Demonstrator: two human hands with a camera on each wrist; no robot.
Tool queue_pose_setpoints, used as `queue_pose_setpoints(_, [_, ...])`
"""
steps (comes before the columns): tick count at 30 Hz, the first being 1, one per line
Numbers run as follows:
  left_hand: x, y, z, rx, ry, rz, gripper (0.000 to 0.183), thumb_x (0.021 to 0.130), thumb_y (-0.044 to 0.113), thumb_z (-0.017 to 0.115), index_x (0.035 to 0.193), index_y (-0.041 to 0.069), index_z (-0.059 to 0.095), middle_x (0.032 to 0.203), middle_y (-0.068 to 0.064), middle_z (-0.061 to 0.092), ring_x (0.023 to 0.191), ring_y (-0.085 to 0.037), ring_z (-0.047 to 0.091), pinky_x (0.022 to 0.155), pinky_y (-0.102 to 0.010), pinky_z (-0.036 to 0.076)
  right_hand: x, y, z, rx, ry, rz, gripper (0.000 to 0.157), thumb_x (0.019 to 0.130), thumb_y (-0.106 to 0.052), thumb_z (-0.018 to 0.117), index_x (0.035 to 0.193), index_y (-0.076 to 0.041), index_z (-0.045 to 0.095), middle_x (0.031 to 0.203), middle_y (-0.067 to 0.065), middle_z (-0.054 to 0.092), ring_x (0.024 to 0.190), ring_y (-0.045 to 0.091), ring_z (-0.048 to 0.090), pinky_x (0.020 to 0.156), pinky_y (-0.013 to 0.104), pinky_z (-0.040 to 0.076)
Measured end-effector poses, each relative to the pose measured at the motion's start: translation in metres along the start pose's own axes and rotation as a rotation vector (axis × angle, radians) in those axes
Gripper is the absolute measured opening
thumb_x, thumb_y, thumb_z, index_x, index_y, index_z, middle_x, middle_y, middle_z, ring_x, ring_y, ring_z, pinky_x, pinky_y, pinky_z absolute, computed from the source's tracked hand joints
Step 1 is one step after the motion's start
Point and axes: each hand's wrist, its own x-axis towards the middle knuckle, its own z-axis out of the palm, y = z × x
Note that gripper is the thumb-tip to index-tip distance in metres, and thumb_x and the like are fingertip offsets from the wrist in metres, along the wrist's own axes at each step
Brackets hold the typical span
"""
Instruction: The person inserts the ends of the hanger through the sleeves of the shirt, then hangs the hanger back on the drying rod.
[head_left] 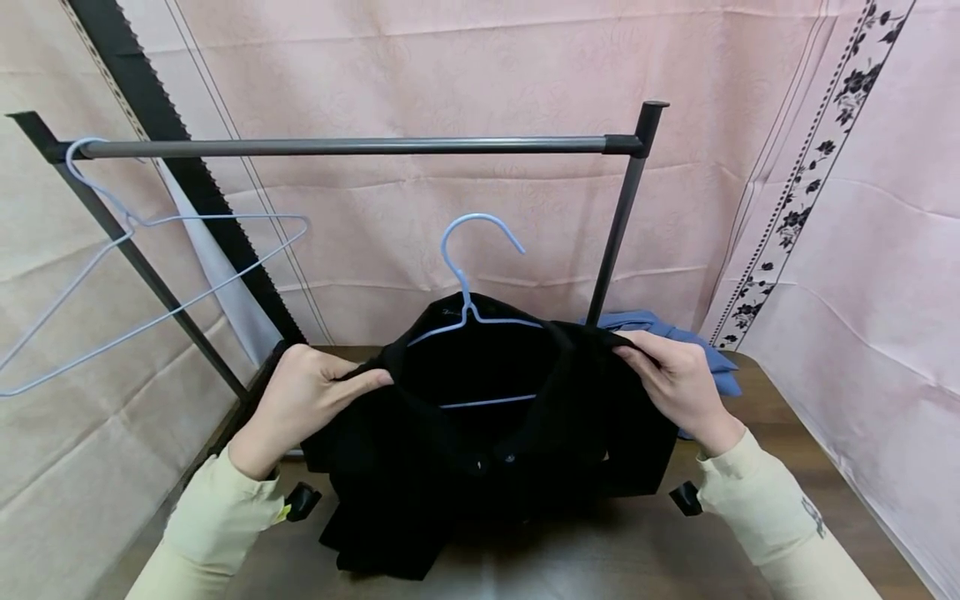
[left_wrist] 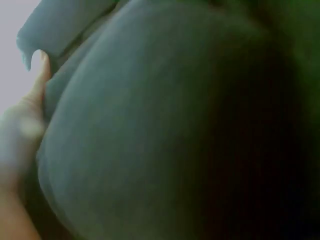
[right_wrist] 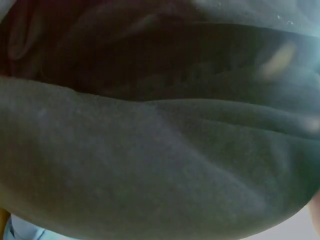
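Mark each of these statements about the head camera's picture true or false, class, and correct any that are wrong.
1. The left grip and the right grip both hold the black garment. True.
2. The blue hanger in the collar is hooked over the rack's bar. False: the hook of the blue hanger in the collar is free of the rack's bar.
3. A bare hanger hangs at the bar's left end. True.
4. The blue cloth lies left of the garment. False: the blue cloth is on the right, partly hidden behind the right grip.
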Motion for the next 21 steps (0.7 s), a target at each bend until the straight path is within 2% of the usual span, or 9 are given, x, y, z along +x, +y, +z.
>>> queue_pose_setpoints(4, [-0.002, 0.0, 0.002, 0.007, 0.076, 0.012, 0.07, 0.091, 0.052, 0.069, 0.046, 0.022, 0.025, 0.054, 0.019, 0.013, 0.052, 0.005, 0.008, 0.043, -0.016, 0.011, -0.001, 0.0, 0.001, 0.013, 0.008, 0.013, 0.041, 0.102, -0.038, 0.055, 0.105, -0.002, 0.075, 0.094, 0.009, 0.074, 0.093, -0.005, 0.063, 0.083, 0.012, 0.046])
queue_pose_setpoints(6, [-0.002, -0.001, 0.002, -0.007, 0.111, 0.008, 0.069, 0.09, 0.046, 0.073, 0.045, 0.022, 0.027, 0.051, 0.016, 0.014, 0.051, 0.005, 0.009, 0.042, -0.017, 0.011, -0.001, 0.0, 0.001, 0.016, 0.026, 0.034, 0.043, 0.101, -0.041, 0.056, 0.105, -0.002, 0.075, 0.095, 0.007, 0.075, 0.089, -0.006, 0.062, 0.081, 0.011, 0.046])
queue_pose_setpoints(10, [-0.003, -0.001, 0.001, -0.035, 0.17, -0.04, 0.068, 0.085, 0.032, 0.083, 0.041, 0.026, 0.031, 0.046, 0.014, 0.017, 0.048, 0.004, 0.011, 0.04, -0.017, 0.012, -0.004, 0.002, -0.001, 0.013, 0.058, 0.104, 0.046, 0.099, -0.044, 0.059, 0.112, -0.003, 0.073, 0.105, 0.004, 0.074, 0.089, -0.005, 0.063, 0.082, 0.013, 0.046])
queue_pose_setpoints(13, [-0.005, -0.001, 0.0, -0.049, 0.197, -0.088, 0.069, 0.082, 0.023, 0.086, 0.04, 0.027, 0.031, 0.044, 0.015, 0.018, 0.046, 0.003, 0.01, 0.038, -0.018, 0.012, -0.01, 0.004, -0.004, -0.02, 0.049, 0.193, 0.044, 0.1, -0.043, 0.06, 0.119, -0.004, 0.069, 0.108, 0.006, 0.073, 0.085, -0.003, 0.064, 0.081, 0.013, 0.047])
queue_pose_setpoints(17, [-0.007, -0.002, -0.001, -0.062, 0.224, -0.145, 0.071, 0.082, 0.018, 0.085, 0.039, 0.026, 0.03, 0.042, 0.016, 0.017, 0.044, 0.002, 0.009, 0.036, -0.02, 0.012, -0.022, 0.005, -0.004, -0.062, -0.031, 0.33, 0.042, 0.101, -0.042, 0.061, 0.118, -0.003, 0.065, 0.095, 0.012, 0.072, 0.071, 0.003, 0.06, 0.07, 0.015, 0.046])
queue_pose_setpoints(21, [-0.009, -0.004, 0.0, -0.08, 0.247, -0.211, 0.07, 0.084, 0.017, 0.084, 0.036, 0.026, 0.033, 0.042, 0.016, 0.016, 0.042, 0.001, 0.009, 0.035, -0.021, 0.012, -0.033, 0.003, 0.003, -0.029, -0.168, 0.452, 0.05, 0.099, -0.051, 0.061, 0.099, -0.002, 0.064, 0.082, 0.011, 0.067, 0.069, 0.011, 0.058, 0.065, 0.025, 0.048])
